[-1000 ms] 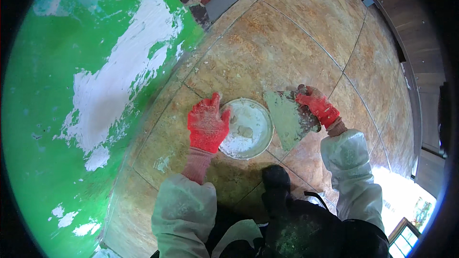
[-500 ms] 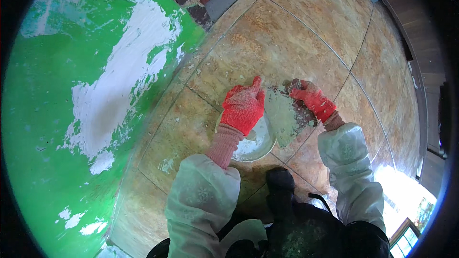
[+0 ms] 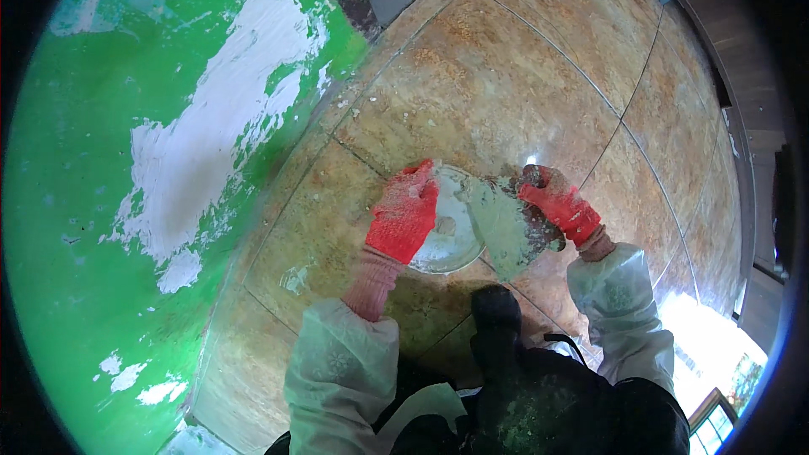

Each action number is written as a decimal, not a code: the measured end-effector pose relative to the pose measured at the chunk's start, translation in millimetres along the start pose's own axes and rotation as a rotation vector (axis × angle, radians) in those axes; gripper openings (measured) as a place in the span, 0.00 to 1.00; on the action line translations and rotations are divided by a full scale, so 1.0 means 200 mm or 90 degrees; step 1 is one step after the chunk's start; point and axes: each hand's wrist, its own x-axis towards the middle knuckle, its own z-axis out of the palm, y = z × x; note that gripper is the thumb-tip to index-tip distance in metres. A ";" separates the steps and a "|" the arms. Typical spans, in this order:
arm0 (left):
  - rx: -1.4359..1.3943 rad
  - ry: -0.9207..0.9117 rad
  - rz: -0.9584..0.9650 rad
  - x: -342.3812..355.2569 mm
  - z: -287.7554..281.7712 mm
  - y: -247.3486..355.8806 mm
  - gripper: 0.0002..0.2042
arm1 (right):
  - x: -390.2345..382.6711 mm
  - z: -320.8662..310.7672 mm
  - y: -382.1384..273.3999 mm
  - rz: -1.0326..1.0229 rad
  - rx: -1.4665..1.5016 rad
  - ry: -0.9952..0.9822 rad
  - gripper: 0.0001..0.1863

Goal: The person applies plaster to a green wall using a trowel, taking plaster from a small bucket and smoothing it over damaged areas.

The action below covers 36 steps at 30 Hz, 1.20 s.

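My left hand point(image 3: 404, 212), in a red work glove dusted with putty, is closed at the left rim of a round white bucket point(image 3: 456, 263). Its fingertips are curled out of sight at the rim. Inside the bucket is whitish residue with a small lump point(image 3: 447, 225). In my right hand point(image 3: 560, 202), also red-gloved, is a wide scraper point(image 3: 500, 232), its flat face smeared with pale greenish putty and its edge dark and crusted. The scraper's left side overlaps the bucket's right rim.
At left a green wall point(image 3: 93, 202) carries a large white putty patch point(image 3: 202, 152) and smaller patches below. Brown floor tiles point(image 3: 506, 76) spread around, with crumbs near the wall. A dark boot point(image 3: 495, 310) stands close below the bucket. Dark boards point(image 3: 725, 42) line the right.
My left hand has moved left and down to the bucket's left rim, its extended finger now curled in. More of the bucket's inside shows. My right hand and the scraper have lowered slightly.
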 end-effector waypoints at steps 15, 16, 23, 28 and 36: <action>-0.101 0.000 -0.122 0.10 -0.12 -0.03 0.18 | -0.07 0.04 -0.30 -0.067 -0.123 0.011 0.16; -0.101 0.002 -0.120 0.13 -0.15 -0.05 0.18 | -0.08 0.02 -0.30 -0.015 -0.049 0.004 0.15; 0.196 0.344 -0.075 0.38 -0.18 -0.41 0.22 | 0.13 -0.01 -0.27 0.011 0.170 0.063 0.10; 0.249 0.240 -0.132 0.47 -0.18 -0.39 0.23 | 0.33 -0.02 -0.27 0.035 0.224 0.062 0.11; 0.083 0.218 -0.069 0.51 -0.16 -0.34 0.18 | 0.59 0.15 -0.40 -0.037 0.107 0.033 0.12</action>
